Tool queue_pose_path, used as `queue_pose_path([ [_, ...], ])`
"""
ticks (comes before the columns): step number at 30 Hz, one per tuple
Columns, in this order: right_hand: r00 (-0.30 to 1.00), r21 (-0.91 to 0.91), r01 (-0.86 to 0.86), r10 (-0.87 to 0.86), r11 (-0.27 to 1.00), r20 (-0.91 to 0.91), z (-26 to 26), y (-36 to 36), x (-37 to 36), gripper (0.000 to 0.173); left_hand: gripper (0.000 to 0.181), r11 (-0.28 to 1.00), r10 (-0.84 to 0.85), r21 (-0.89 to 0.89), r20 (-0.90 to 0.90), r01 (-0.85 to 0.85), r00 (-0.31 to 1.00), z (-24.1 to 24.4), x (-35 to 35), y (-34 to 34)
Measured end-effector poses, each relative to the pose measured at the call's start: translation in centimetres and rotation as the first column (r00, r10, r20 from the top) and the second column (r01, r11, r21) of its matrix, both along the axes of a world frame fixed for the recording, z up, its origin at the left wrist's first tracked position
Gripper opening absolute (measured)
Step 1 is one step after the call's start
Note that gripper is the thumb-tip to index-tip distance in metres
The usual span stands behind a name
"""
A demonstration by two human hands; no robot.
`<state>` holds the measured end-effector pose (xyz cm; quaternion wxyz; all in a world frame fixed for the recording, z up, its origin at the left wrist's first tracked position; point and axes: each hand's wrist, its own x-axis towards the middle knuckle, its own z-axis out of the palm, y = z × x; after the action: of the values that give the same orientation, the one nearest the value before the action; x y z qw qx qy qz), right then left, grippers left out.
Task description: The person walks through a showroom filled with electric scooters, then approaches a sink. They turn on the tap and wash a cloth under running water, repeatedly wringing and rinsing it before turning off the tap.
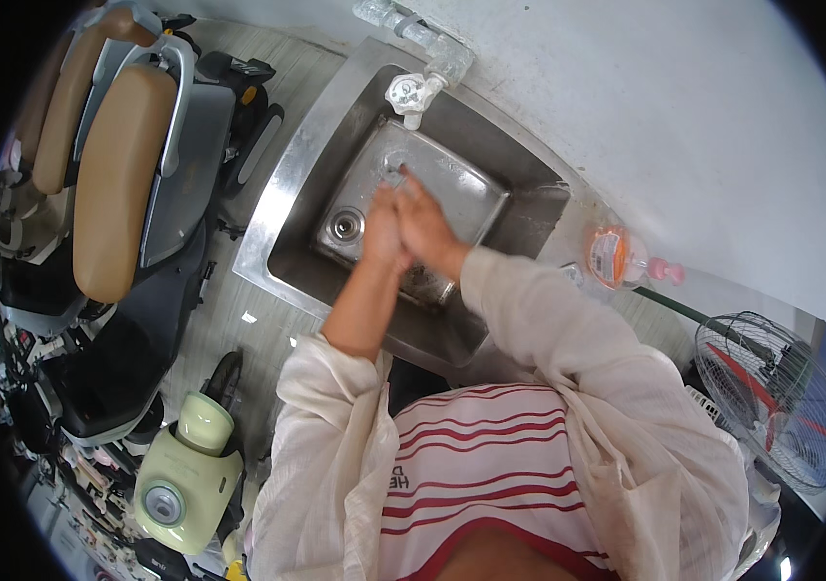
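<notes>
My left hand (382,231) and my right hand (426,226) are pressed together, palm against palm, above a stainless steel sink (283,190). Motion blurs the fingers, and whatever may lie between the palms is hidden. Just beyond the fingertips, a whitish wet patch (392,167) shows on the basin floor. A tap (413,102) with a pale, worn handle reaches over the basin from the wall, apart from both hands. The round drain (346,226) sits to the left of my left hand.
On the right ledge stands an orange pump bottle (607,256) with a pink top. A wire-caged fan (772,399) is farther right. Scooters with a tan seat (124,181) and a light green front panel (191,486) crowd the left. A white wall (645,109) rises behind the sink.
</notes>
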<state>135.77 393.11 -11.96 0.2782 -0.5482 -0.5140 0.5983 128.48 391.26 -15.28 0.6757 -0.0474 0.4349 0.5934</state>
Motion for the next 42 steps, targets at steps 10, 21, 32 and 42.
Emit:
queue_pose_path([
  [10,0.965,-0.232,0.136,-0.181,0.963,-0.188,-3.2,2.6,1.3,0.050,0.031,1.000,0.024,-0.007,0.053,-0.024,0.998,1.1,2.8,1.0],
  [21,0.951,-0.183,0.308,-0.308,0.934,0.030,-4.7,3.3,1.4,0.047,0.032,0.994,-0.043,-0.103,0.055,0.048,0.998,-0.8,3.2,1.1],
  [32,0.872,-0.673,0.147,-0.416,0.725,-0.258,-1.4,3.6,2.8,0.043,0.047,0.954,-0.300,-0.011,-0.051,0.300,0.952,-0.6,-0.5,1.0],
  [42,0.935,-0.622,0.117,-0.297,0.774,-0.195,-3.4,4.4,5.6,0.027,0.032,0.964,-0.265,0.027,0.077,0.264,0.961,-2.6,-4.0,2.4],
])
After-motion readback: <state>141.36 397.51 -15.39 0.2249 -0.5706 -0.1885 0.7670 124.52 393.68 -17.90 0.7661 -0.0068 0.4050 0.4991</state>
